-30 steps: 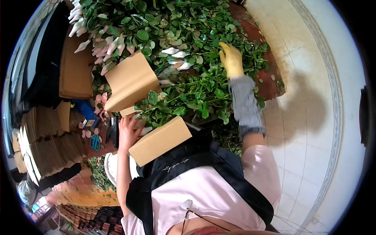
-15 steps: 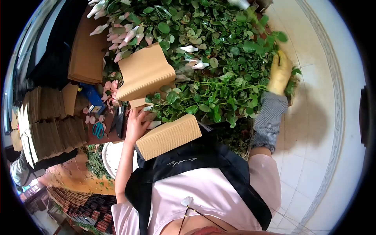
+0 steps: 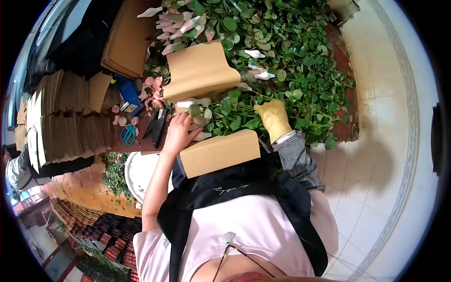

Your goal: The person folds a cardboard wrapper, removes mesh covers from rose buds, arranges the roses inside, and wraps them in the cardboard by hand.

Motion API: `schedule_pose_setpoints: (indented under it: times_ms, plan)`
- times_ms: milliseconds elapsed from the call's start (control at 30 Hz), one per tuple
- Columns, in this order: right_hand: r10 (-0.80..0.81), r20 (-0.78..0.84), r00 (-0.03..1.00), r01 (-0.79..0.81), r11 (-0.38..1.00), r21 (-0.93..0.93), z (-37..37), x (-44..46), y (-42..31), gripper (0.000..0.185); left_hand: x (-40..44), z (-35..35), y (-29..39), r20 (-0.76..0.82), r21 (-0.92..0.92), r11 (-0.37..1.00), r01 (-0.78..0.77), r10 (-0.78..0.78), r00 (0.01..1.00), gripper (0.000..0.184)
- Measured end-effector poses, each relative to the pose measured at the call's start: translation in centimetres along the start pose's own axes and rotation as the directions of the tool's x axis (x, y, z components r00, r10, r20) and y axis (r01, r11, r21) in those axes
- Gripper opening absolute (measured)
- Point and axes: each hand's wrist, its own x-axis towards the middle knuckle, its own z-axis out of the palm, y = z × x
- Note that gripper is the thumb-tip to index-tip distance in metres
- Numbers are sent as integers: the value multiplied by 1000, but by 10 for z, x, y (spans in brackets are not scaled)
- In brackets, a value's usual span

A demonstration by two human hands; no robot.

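Observation:
My bare left hand [image 3: 180,133] lies over the near left edge of the bouquet, fingers apart, beside a net-wrapped white rose head [image 3: 193,103]. Another pale bud shows just below its fingers. My right hand [image 3: 274,121], in a yellow glove, is closed around a green rose stem [image 3: 251,104] running left through the leaves. Between me and the flowers stands a ribbed cardboard wrap [image 3: 221,152]; on the far side rises a second curved cardboard piece [image 3: 202,70]. What lies under my left palm is hidden.
Leafy rose stems [image 3: 300,56] cover the table, with pink wrapped buds [image 3: 181,28] at the back. To the left are teal scissors [image 3: 128,135], a black stapler [image 3: 158,129], a blue box [image 3: 128,95], loose petals [image 3: 152,91] and stacked cardboard [image 3: 56,122]. A white bucket [image 3: 141,174] stands below.
My gloved right hand has moved left and inward from the table's right edge. A white rose head now rests by my left hand. The view has shifted slightly.

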Motion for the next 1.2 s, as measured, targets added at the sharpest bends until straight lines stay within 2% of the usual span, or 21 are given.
schedule_pose_setpoints:
  times_ms: [67,100,133,200,233,267,333,367,400,467,500,533,567,600,733,800,833,1000,1067,1133,1200]
  plan:
    - [-6,-216,976,17,999,48,0,-2,-3,8,3,-2,-1,56,43,999,-24,22,998,44]
    - [227,-49,973,-160,807,568,26,-5,-5,9,5,-14,9,-9,89,991,-99,100,995,45]
    - [342,194,919,-314,342,886,44,-7,-7,12,8,-20,15,-71,137,975,-176,187,980,45]
    - [84,253,964,-189,885,426,15,-7,-4,31,10,-13,10,-48,204,969,-139,151,987,56]
    - [82,265,961,-200,866,458,25,-12,5,47,12,-16,11,-27,195,971,-140,148,989,57]
    - [52,236,970,-183,796,578,32,-17,11,47,14,-21,14,-3,188,973,-135,138,990,58]
    - [108,131,985,-162,374,913,-2,-37,19,50,14,-22,17,-12,125,984,-125,128,992,42]
    - [99,326,940,-340,199,919,-17,-37,32,52,12,-19,13,-9,116,985,-124,126,992,40]
    - [177,312,934,-340,163,926,-46,-42,42,51,10,-13,8,-10,110,987,-119,120,993,38]
    - [467,244,850,-222,-102,970,-54,-46,58,52,7,-8,5,-22,97,990,-98,101,995,39]
    - [618,148,772,-374,254,892,-32,-43,76,52,4,-6,4,-34,81,994,-69,72,997,40]
    - [712,-8,702,-531,531,660,-11,-40,89,52,2,-3,3,-32,84,994,-74,77,997,40]
    - [678,39,734,-661,701,268,-26,-42,90,51,2,-1,2,-59,74,995,-70,74,995,41]
    - [648,222,728,-676,734,72,-19,-39,92,48,3,0,2,-87,65,996,-65,70,994,42]
    - [573,389,721,-663,734,147,22,-40,100,39,6,-12,6,15,154,987,-50,48,999,45]
    - [562,67,824,-553,774,309,6,-60,95,43,5,-9,3,-7,133,990,-47,48,999,43]
    - [593,20,805,-587,791,175,-7,-63,88,39,4,-7,2,-19,113,992,-61,64,998,42]
    - [596,99,797,-604,792,90,26,-55,84,27,3,-3,-2,-29,-24,1000,10,-10,1000,39]
    - [576,-67,815,-571,817,85,35,-46,88,20,5,-8,4,8,-3,1000,13,-13,1000,36]
    - [542,-290,789,-496,840,221,23,-45,93,15,4,-11,4,23,42,999,-7,6,1000,39]
    - [492,-625,606,-407,867,287,21,-51,104,15,4,-9,4,-12,-41,999,10,-11,1000,41]
